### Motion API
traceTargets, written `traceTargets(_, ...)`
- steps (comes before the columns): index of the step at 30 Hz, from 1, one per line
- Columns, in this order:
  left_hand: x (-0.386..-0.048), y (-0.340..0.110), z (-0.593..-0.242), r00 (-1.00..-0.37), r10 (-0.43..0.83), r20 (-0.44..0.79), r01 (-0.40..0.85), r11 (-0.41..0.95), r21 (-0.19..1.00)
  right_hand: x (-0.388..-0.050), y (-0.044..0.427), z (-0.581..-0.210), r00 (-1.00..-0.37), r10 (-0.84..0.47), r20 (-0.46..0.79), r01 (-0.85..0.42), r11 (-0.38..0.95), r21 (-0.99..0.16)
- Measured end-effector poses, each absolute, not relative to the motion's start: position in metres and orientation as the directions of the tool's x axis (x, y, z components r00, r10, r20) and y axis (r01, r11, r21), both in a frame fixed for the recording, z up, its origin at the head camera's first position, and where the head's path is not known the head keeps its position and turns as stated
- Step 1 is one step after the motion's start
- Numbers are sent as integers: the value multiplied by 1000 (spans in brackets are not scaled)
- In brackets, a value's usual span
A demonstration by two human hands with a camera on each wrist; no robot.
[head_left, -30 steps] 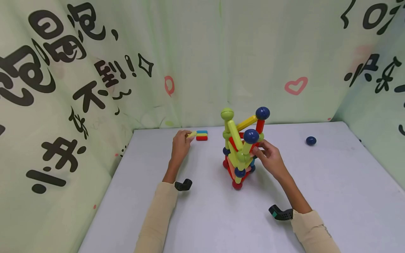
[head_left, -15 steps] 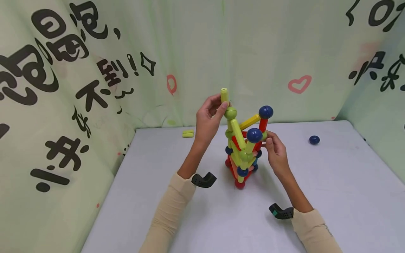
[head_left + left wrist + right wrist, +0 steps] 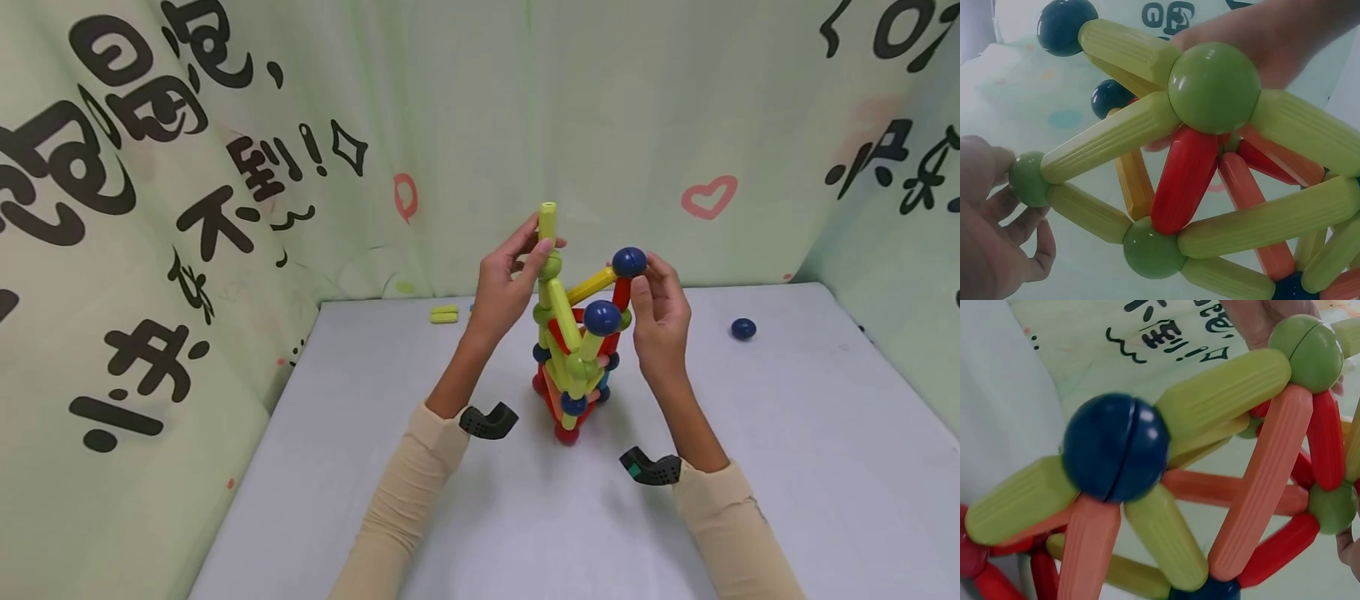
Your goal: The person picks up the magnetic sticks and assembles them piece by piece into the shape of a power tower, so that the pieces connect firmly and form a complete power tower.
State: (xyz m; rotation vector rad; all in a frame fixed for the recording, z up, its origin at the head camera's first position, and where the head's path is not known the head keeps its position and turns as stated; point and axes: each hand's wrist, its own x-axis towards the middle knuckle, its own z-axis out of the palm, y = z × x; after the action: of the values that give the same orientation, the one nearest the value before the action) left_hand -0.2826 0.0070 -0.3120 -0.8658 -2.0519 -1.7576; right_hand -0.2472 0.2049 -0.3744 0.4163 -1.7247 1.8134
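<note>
A tall frame of magnetic building sticks and balls (image 3: 564,321) stands upright on the table. My left hand (image 3: 501,296) pinches a yellow-green stick (image 3: 548,218) that stands upright on the green ball (image 3: 551,266) at the frame's left peak. In the left wrist view, the left fingers (image 3: 1019,219) lie around that ball; the stick is hidden there. With thumb and fingers, my right hand (image 3: 663,321) holds the dark blue ball (image 3: 628,262) at the right peak. Another dark blue ball (image 3: 602,318) tops the frame's front. In the right wrist view, sticks and balls hide most of the hands.
Yellow-green sticks (image 3: 444,314) lie near the table's back edge, with a blue piece half hidden by my left hand. A loose dark blue ball (image 3: 743,329) rests at the right of the table (image 3: 810,433). A printed curtain (image 3: 480,150) hangs behind.
My left hand has carried the stick from the back of the table to the green ball at the left peak. The right hand has moved up the frame to the blue ball.
</note>
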Motion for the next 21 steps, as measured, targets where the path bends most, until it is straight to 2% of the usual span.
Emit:
traceTargets(10, -282, 11, -306, -669, 379, 640, 738, 233, 633, -249, 200, -364, -749, 286, 598, -636, -57, -769)
traceTargets(17, -282, 13, -309, -639, 449, 625, 763, 267, 588, -247, 200, -366, -762, 290, 579, -619, -63, -783)
traceTargets(21, -282, 13, -311, -649, 437, 623, 754, 262, 602, -245, 201, -369, -783, 258, 566, -593, -36, -804)
